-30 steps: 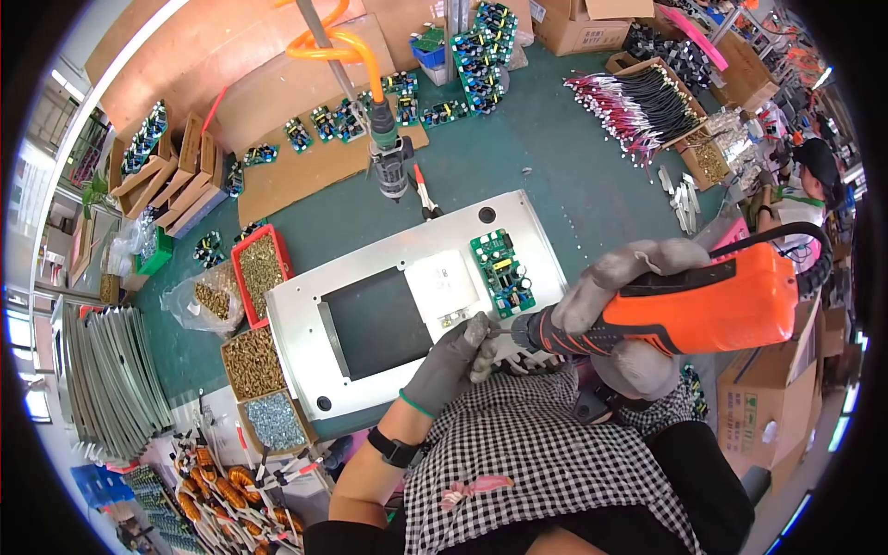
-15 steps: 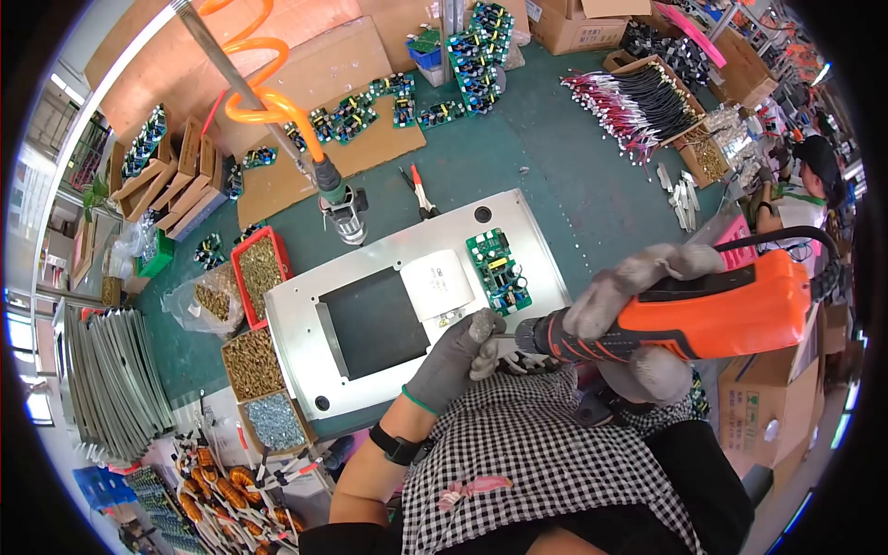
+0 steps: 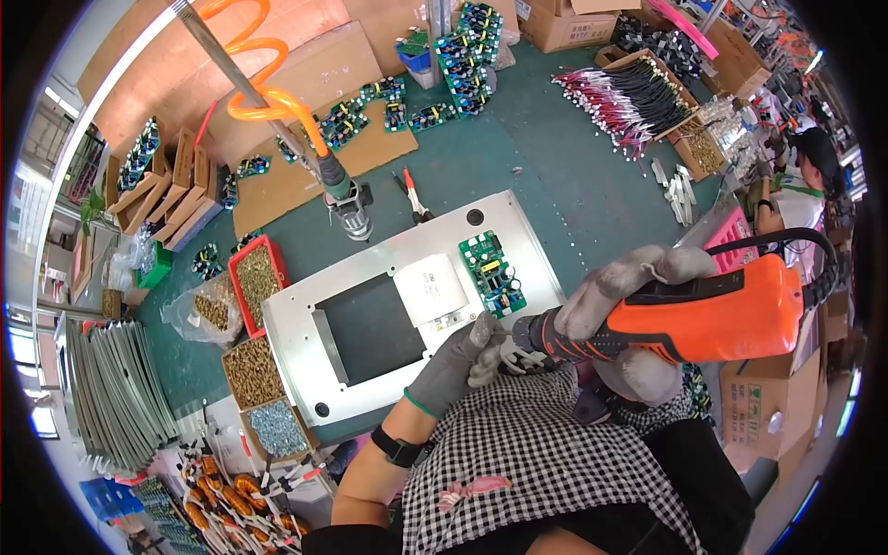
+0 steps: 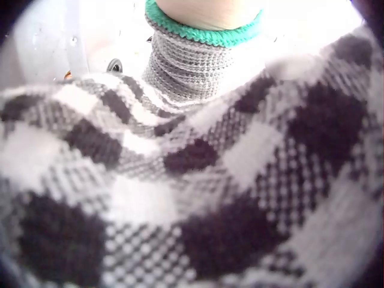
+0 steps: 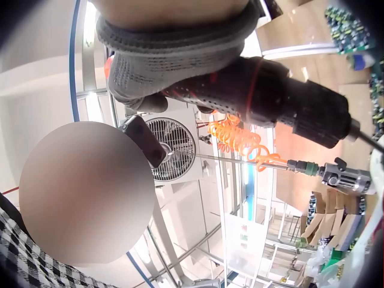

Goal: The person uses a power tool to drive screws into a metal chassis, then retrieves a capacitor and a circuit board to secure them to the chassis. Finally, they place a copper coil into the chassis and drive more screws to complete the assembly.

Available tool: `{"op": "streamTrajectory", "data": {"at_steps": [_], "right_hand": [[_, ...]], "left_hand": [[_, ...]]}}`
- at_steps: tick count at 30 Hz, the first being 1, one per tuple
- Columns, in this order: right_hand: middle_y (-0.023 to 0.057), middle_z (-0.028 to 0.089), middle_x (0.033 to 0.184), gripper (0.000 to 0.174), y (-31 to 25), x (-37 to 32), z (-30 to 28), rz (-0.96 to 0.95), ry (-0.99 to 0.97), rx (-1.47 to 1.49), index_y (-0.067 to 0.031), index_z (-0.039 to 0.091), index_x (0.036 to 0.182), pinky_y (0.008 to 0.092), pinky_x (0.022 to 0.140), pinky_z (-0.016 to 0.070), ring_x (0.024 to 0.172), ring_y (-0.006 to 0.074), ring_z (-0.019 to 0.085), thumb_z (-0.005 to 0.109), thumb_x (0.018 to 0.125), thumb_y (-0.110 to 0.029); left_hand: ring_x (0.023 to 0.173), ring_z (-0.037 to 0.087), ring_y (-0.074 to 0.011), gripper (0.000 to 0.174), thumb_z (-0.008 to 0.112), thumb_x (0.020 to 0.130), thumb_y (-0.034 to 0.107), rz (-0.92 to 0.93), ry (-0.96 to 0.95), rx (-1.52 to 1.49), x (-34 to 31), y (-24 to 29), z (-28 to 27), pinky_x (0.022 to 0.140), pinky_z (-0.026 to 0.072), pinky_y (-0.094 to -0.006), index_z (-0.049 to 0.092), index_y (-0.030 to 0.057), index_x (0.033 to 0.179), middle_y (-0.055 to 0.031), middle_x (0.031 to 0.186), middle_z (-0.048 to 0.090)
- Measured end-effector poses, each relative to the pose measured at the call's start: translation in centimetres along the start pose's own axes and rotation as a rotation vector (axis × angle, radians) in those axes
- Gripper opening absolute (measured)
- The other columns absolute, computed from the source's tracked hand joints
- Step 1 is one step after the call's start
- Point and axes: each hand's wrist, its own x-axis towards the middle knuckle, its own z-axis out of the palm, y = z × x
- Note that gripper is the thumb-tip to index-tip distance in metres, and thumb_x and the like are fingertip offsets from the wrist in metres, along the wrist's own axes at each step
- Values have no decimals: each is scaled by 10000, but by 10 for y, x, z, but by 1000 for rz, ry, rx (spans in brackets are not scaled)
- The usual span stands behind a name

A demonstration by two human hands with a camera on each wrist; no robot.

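In the head view my gloved right hand (image 3: 606, 291) grips an orange and black power screwdriver (image 3: 708, 314), held level with its nose to the left. The right wrist view shows its black chuck and thin bit (image 5: 367, 141). At the bit's tip the fingers of my gloved left hand (image 3: 453, 365) are curled in a pinch; what they cover there is hidden. Both hands are over the near edge of a white metal panel (image 3: 296, 356). A green circuit board (image 3: 492, 273) and a white block (image 3: 431, 289) lie on the panel. Checkered apron cloth (image 4: 192, 198) fills most of the left wrist view.
A green-grey air tool (image 3: 350, 211) hangs from an orange coiled hose over the panel's far edge. Red-handled pliers (image 3: 413, 196) lie behind the panel. Boxes of brass parts (image 3: 252, 372) and silver screws (image 3: 276, 428) stand left. Wire bundles (image 3: 638, 102) lie at the back right.
The hanging air tool has swung left and down. The head view has shifted slightly. My hands keep nearly the same pose, the screwdriver's nose staying at the left fingertips.
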Motion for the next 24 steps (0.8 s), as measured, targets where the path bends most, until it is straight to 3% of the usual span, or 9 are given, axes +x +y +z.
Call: {"op": "streamTrajectory", "data": {"at_steps": [2,3,6,7,11,14,20,24], "right_hand": [[253,562,1122,603,-1,-1,1,5,32,-30,5,372,1249,348,690,567,810,242,665,669,728,66],[256,558,1115,607,5,1,-1,-27,6,-80,15,373,1231,307,650,553,790,214,661,672,708,91],[233,552,1092,622,13,-8,-19,42,85,-318,0,351,1225,294,603,539,720,178,637,590,672,156],[220,552,1084,650,12,-6,-21,82,76,-357,-18,337,1231,296,579,535,697,175,628,549,646,172],[202,559,1029,649,21,-5,-17,185,190,-289,-41,349,1214,287,542,521,684,164,612,555,631,156],[183,565,1010,642,28,-6,-23,167,118,-330,-40,354,1210,288,554,520,724,157,612,561,631,145],[125,562,978,526,31,-11,-18,264,212,-381,-29,422,1137,279,681,507,814,152,602,594,654,88],[137,553,937,485,35,-15,-18,246,61,-355,-41,398,1094,310,575,538,714,170,623,533,676,164]], "left_hand": [[499,350,-57,547,515,903,498,-83,-99,8,-8,9,0,435,322,-195,500,-8,1109,13,678,443],[525,390,-67,519,508,923,464,-125,-155,11,-10,13,3,462,362,-195,500,-15,1124,1,708,467],[764,544,-129,367,474,968,259,15,30,92,-16,-1,14,694,487,-243,485,-31,1192,-66,910,545],[984,569,-184,328,457,953,142,26,8,71,-19,-4,6,864,478,-290,468,-26,1234,-126,1084,550],[1121,562,-233,315,426,953,88,24,160,16,-24,4,8,876,504,-313,460,-26,1245,-175,1240,529],[1029,600,-204,329,447,965,138,33,145,3,-25,5,9,828,518,-294,456,-20,1253,-158,1191,560],[887,593,-158,330,519,951,193,51,219,72,-20,-4,-10,757,520,-283,514,-16,1207,-122,1074,600],[877,589,-147,326,533,942,170,81,208,8,-19,7,11,754,520,-276,526,-15,1211,-102,1063,604]]}}
